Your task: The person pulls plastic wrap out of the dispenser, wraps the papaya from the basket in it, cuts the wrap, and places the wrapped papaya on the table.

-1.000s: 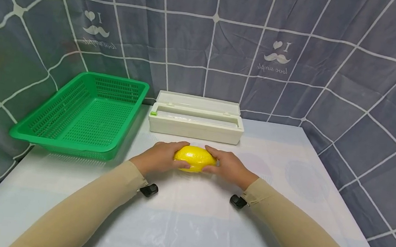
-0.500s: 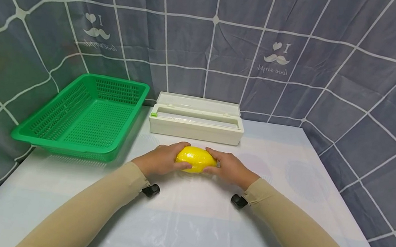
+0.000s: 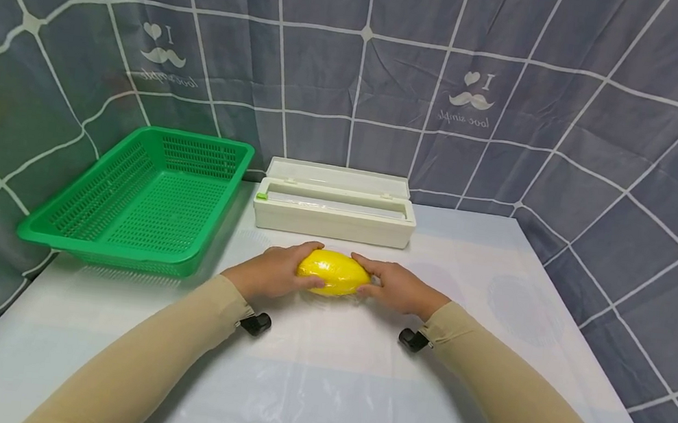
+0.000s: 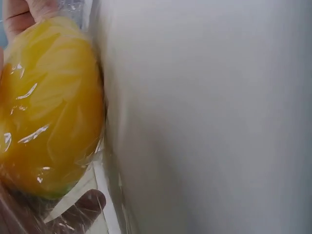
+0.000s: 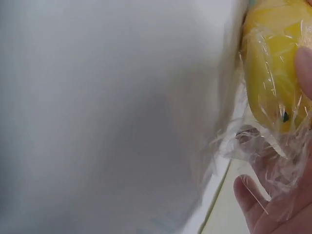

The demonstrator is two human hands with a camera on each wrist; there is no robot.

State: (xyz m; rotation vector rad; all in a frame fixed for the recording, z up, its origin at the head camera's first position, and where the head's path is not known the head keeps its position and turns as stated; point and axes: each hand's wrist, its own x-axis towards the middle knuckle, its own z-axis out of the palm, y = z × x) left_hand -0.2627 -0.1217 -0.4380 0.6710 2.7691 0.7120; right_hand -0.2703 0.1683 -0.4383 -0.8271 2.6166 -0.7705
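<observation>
A yellow, lemon-shaped fruit (image 3: 334, 273) wrapped in clear plastic film lies crosswise between both hands, close to the white tabletop. My left hand (image 3: 273, 272) holds its left end, with the thumb on the near side and fingers on the far side. At the opposite end, my right hand (image 3: 399, 288) grips the fruit in the same way. Loose, crinkled film (image 5: 273, 151) bunches around the fruit's end and over the right fingers in the right wrist view. The left wrist view shows the film drawn smooth over the fruit (image 4: 53, 107).
Behind the hands stands a white film dispenser box (image 3: 333, 223), lid raised, a roll inside and a green slider (image 3: 262, 196) at its left. A green plastic basket (image 3: 171, 211) sits at the left. A grey checked curtain (image 3: 323, 65) encloses the back and sides.
The right thumb has drawn back slightly to the right along the fruit, and the right wrist has shifted a little outward. The left hand keeps its hold almost unmoved.
</observation>
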